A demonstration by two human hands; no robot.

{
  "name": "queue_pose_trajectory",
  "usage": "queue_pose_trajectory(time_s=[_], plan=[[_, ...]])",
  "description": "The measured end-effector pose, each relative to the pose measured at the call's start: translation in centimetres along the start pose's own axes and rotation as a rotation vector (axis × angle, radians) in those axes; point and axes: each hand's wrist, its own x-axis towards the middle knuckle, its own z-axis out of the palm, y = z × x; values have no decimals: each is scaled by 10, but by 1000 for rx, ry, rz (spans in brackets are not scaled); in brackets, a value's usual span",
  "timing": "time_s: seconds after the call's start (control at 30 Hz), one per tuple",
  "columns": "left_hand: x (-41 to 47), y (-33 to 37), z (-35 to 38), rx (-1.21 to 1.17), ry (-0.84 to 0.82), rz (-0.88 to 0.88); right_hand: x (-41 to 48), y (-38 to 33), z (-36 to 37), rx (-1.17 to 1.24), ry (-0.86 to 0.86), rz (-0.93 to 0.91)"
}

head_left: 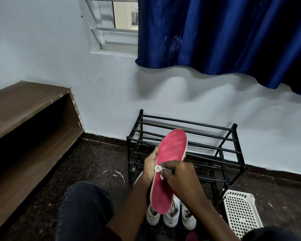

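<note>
A red shoe insole (169,153) with a pale edge stands tilted in the air, toe end up and to the right. My left hand (150,164) grips it from behind along its left edge. My right hand (176,174) lies across the insole's middle and pinches a small white wad (158,168) against the red surface near the left edge. Below the insole, white shoes (172,215) sit on the dark floor, partly hidden by the insole and my arms.
A black metal shoe rack (189,134) stands against the white wall behind the insole. A white perforated plastic basket (240,211) lies at the right. A brown wooden shelf unit (28,119) fills the left. My dark-trousered knee (83,206) is at lower left. A blue curtain (224,35) hangs above.
</note>
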Motion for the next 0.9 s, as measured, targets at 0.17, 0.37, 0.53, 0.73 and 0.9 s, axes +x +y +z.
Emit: queue_pose_trajectory(time_s=[0.17, 0.37, 0.53, 0.73, 0.9], plan=[[-8, -8, 12, 32, -19, 6, 24, 7, -5, -41, 142, -38], [-9, -2, 10, 11, -1, 46, 25, 10, 5, -78, 165, -130], [-10, 3, 3, 48, 71, 15, -1, 14, 9, -8, 85, -266], [-20, 3, 10, 37, -91, -38, 4, 21, 8, -140, 153, -372], [-18, -4, 14, 6, -146, 18, 31, 30, 3, -138, 295, -269]])
